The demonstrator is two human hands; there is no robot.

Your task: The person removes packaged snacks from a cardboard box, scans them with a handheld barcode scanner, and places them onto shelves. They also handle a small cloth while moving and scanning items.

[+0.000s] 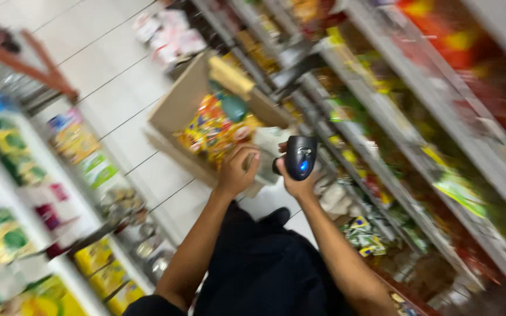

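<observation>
A: We're looking down a shop aisle. Our right hand (297,182) is gripping a black handheld scanner (300,157), its blue light facing up at us so it can be read.

B: And our left hand (236,171) is closing round a pale packet (269,153), holding it just beside the scanner, above the near corner of the open cardboard box (178,108) of yellow snack bags (213,129) on the floor.

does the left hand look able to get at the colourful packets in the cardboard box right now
Probably yes. The left hand hangs right at the near edge of the open cardboard box, with the colourful packets lying uncovered just beyond it. It seems to grip something pale, though, which may hinder it. The right hand holds a black scanner.
</observation>
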